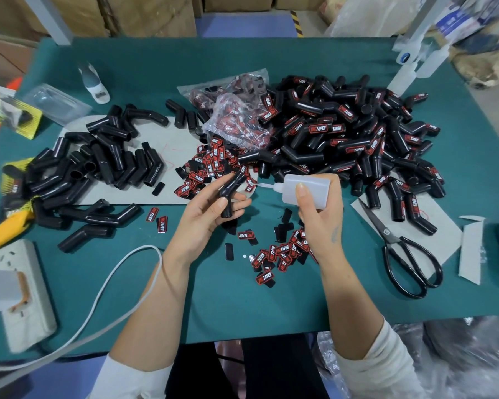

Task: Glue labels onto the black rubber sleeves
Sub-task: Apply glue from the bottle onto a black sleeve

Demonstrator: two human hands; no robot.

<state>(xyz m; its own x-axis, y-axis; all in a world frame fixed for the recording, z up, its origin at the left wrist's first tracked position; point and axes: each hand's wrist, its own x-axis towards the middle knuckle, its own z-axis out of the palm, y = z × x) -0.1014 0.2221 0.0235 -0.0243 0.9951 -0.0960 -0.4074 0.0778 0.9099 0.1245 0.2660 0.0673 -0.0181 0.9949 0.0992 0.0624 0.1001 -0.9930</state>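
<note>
My left hand (pixel 206 217) holds a bent black rubber sleeve (pixel 231 194) above the green table (pixel 236 300). My right hand (pixel 320 211) grips a white glue bottle (pixel 306 190) lying sideways, its thin nozzle pointing left toward the sleeve's upper part. Unlabelled black sleeves (pixel 98 165) are heaped at the left on a grey card. A big heap of sleeves bearing red labels (pixel 357 142) fills the right. Loose red-and-black labels (pixel 211 165) lie behind my hands, and more labels (pixel 283 254) lie in front of them.
A clear bag of labels (pixel 236 110) sits at centre back. Black scissors (pixel 401 251) lie at the right on grey card. A power strip (pixel 20 295) with a white cable (pixel 113 286) is at the near left, a yellow knife (pixel 3 228) beside it.
</note>
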